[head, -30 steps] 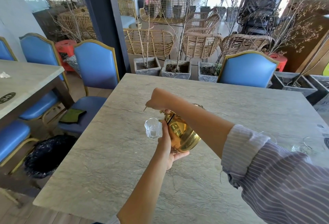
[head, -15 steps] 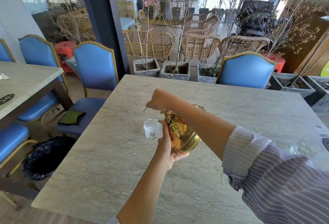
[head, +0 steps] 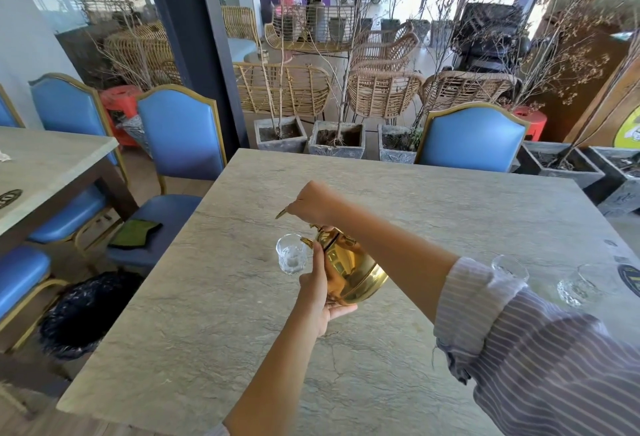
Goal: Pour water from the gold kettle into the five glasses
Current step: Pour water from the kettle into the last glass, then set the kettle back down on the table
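Shiny gold kettle (head: 349,273), tilted toward glass (head: 291,258)

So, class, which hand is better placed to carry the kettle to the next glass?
Probably right: the right hand grips the gold kettle from the top, while the left hand only props its body.

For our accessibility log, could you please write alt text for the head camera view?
A person's right hand tips a shiny gold metal kettle by its handle, spout over a small clear glass on a grey stone table, while the left hand supports the kettle's body. Two more clear glasses stand at right.
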